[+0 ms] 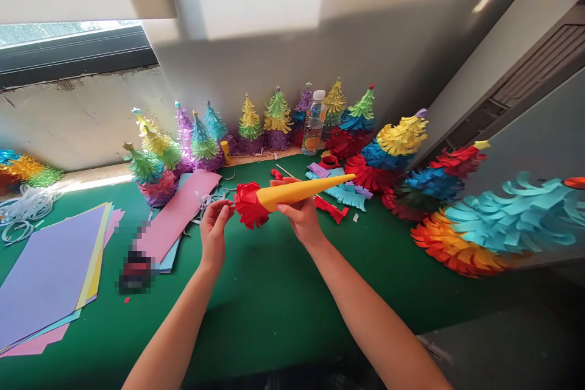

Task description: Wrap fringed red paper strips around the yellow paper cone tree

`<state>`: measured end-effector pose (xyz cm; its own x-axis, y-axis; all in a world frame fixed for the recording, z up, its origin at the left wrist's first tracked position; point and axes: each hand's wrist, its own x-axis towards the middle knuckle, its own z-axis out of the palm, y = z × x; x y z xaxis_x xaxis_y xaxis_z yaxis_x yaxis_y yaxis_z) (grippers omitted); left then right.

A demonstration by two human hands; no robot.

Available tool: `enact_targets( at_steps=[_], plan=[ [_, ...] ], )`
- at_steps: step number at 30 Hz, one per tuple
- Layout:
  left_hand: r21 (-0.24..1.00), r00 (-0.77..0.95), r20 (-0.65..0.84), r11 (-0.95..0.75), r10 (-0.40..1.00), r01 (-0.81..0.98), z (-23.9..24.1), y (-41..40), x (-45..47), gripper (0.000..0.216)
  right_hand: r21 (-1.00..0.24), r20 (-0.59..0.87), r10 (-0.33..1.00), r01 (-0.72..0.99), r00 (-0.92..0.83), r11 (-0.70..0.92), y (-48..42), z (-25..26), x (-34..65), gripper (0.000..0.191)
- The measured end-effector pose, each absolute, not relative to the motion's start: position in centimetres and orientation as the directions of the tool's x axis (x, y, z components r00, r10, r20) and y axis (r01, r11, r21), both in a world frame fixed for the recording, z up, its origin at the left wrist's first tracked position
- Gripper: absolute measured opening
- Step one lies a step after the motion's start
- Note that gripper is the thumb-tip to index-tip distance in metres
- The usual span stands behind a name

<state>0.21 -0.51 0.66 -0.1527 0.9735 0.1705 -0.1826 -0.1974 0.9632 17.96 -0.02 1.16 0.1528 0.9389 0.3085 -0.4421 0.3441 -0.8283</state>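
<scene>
A yellow paper cone (301,191) lies sideways above the table, its tip toward the right. Red fringed paper (250,204) wraps its wide end. My right hand (301,216) grips the cone from below, the thumb in front and the fingers behind. My left hand (214,228) is pinched at the left of the red fringe; whatever sits between its fingertips is too small to make out. Just behind the cone are cut blue fringe strips (345,196) and red paper scraps (336,210).
Finished fringed paper trees, such as a yellow-green one (250,119), line the wall, with a plastic bottle (314,125) among them. Coloured sheets (50,268) and a pink strip (180,213) lie left on the green table (274,317). A large tree (498,219) leans at right.
</scene>
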Motion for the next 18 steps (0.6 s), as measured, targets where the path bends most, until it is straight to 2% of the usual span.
enact_targets(
  at_steps=[3,6,11,18],
  plan=[
    [0.929,-0.225,0.369,-0.354,0.902,0.108,0.7,-0.57,-0.22,0.02,-0.829,0.364,0.919,-0.395,0.154,0.395,-0.01,1.09,18.17,0.046],
    [0.827,-0.164,0.536,-0.476,0.828,0.299,0.67,-0.59,-0.45,0.016,-0.839,0.411,0.905,-0.343,0.11,0.423,-0.06,0.95,18.21,0.047],
    [0.785,-0.063,0.55,-0.49,0.833,0.378,0.66,-0.51,-0.31,0.015,-0.86,0.434,0.9,-0.282,0.032,0.425,-0.34,0.83,18.06,0.047],
    [0.699,0.108,0.594,-0.578,0.797,0.422,1.46,-1.04,-0.08,0.021,-0.855,0.417,0.909,-0.335,0.009,0.396,-0.32,0.42,17.73,0.047]
  ],
)
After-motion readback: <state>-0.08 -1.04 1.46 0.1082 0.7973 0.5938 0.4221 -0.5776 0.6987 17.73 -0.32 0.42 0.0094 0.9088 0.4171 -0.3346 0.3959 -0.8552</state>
